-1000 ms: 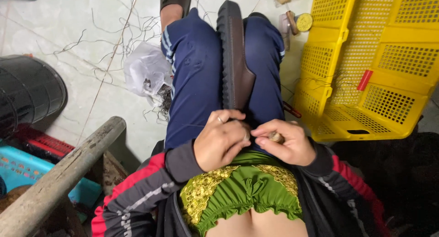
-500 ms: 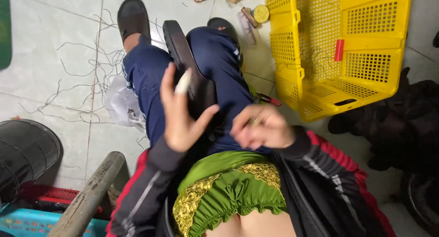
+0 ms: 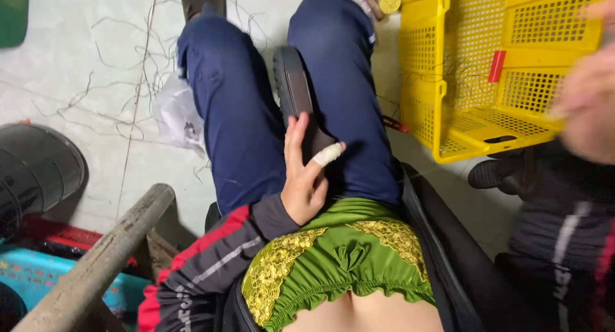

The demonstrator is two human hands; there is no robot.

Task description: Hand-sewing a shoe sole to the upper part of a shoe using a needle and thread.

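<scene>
Where things lie: counted outward from the one dark shoe sole (image 3: 296,95) lying between the person's two blue-trousered thighs.
Left hand (image 3: 306,175): one, resting on the near end of the sole, fingers laid along it, thumb with a white bandage (image 3: 328,154) pressed across it; the grip is closed on the sole.
Right hand (image 3: 586,95): one, blurred, raised well right of the sole, over the crate; I cannot tell whether its grip is open or closed.
Yellow crate (image 3: 448,69): one, perforated plastic, on the floor right of the sole, with one small red clip (image 3: 496,65) on its wall.
Clear plastic bag (image 3: 174,114): one, crumpled, on the floor left of the sole.
Black fan (image 3: 38,172): one, far left of the sole.
Grey pipe (image 3: 102,258): one, slanting, left of and nearer than the sole.
Loose threads: many, on the floor left of and beyond the sole; too tangled to count.
</scene>
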